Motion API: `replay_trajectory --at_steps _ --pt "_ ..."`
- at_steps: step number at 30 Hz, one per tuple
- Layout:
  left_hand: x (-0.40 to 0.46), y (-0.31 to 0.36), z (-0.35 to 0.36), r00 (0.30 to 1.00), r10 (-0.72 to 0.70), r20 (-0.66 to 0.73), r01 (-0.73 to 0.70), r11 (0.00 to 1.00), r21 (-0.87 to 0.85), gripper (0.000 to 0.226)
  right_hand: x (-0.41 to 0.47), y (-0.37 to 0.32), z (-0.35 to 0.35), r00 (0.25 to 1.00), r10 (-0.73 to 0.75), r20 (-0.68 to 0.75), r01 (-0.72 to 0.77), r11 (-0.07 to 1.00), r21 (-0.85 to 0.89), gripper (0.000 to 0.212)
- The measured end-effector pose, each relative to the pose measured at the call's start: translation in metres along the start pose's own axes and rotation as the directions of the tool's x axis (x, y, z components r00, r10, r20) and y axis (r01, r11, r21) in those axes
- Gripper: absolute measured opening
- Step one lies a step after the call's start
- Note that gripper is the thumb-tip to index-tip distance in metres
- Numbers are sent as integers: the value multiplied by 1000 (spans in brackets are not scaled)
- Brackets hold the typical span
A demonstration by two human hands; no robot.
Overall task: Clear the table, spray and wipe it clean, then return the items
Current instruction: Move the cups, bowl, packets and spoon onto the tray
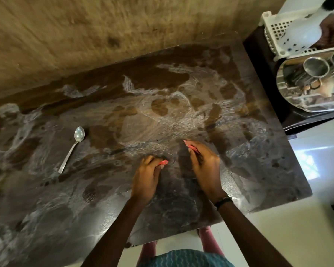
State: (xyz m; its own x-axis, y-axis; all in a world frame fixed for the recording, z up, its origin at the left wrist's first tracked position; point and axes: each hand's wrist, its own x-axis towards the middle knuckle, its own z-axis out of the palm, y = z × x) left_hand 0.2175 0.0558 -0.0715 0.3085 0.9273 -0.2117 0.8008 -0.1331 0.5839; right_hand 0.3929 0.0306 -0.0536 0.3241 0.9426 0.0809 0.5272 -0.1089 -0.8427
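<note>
Both sets of fingers are curled tight around something small and red. The left hand [146, 177] pinches a red bit [163, 162] that pokes out past its fingertips, and the right hand [203, 166] grips another red piece [188, 144] whose tip sticks out at the top. Too little shows to tell what they are, maybe small wrappers or clips, or two ends of one thing. Both hands hover low over the near-right part of the worktop [249, 170], close together but apart.

The worktop itself is dark, glossy and streaked all over with whitish smears and wet patches, so it looks sprayed and half wiped. It's probably slick right now.

Well off to the left lies a metal spoon [71, 149], flat on the wet surface, bowl pointing away. It's stiff and light, but on that film it could skid, so pinching the handle near the middle seems the safest bet.

At the far right, on a separate dark stand, sit a white basket [274, 35] and a steel tray [289, 101] with steel cups [315, 67].
</note>
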Motion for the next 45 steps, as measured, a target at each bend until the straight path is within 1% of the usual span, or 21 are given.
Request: replay_trajectory --at_steps 2,4,6,10,13,16,21,24,27,30,33,35,39,42,45 --pt "6 14 4 997 -70 -25 65 985 -160 21 0 4 -9 995 79 -64 -76 995 60 19" --pt "15 36 10 995 -85 -44 71 963 -259 18 2 10 -22 983 137 -123 -126 987 98 16" --pt "27 62 18 995 -94 -43 73 936 -345 18 5 17 -36 972 165 -165 -145 982 125 15" --pt "54 120 38 993 -119 15 109 837 -536 17 13 36 -72 947 231 -223 -188 962 198 13" --pt "74 165 54 993 -115 8 96 788 -608 12 23 53 -102 927 248 -282 -190 958 215 13" --pt "94 216 79 994 -101 40 103 768 -632 12 34 77 -142 894 266 -361 -196 956 220 15" --pt "128 291 121 982 -110 152 182 759 -625 20 56 114 -202 829 290 -479 -208 954 218 17" --pt "152 328 145 972 -114 205 221 732 -644 20 67 130 -230 800 299 -520 -225 953 202 19" --pt "172 348 171 965 -99 241 221 801 -556 15 78 147 -254 779 305 -548 -260 952 160 22" --pt "190 363 191 962 -122 245 240 807 -540 13 90 162 -269 770 265 -580 -256 962 99 21" --pt "202 377 204 957 -212 198 289 769 -571 10 102 173 -276 773 210 -599 -256 967 8 19" --pt "207 381 210 962 -250 106 267 803 -532 13 109 182 -279 787 186 -588 -245 969 -21 19" --pt "212 381 214 968 -249 -24 213 873 -439 13 123 196 -282 822 173 -542 -255 964 -79 21" --pt "215 381 214 964 -263 -45 217 873 -437 16 132 202 -282 852 95 -514 -200 968 -152 21" --pt "217 381 212 961 -271 -50 219 863 -455 21 139 205 -279 891 31 -454 -164 952 -258 23"
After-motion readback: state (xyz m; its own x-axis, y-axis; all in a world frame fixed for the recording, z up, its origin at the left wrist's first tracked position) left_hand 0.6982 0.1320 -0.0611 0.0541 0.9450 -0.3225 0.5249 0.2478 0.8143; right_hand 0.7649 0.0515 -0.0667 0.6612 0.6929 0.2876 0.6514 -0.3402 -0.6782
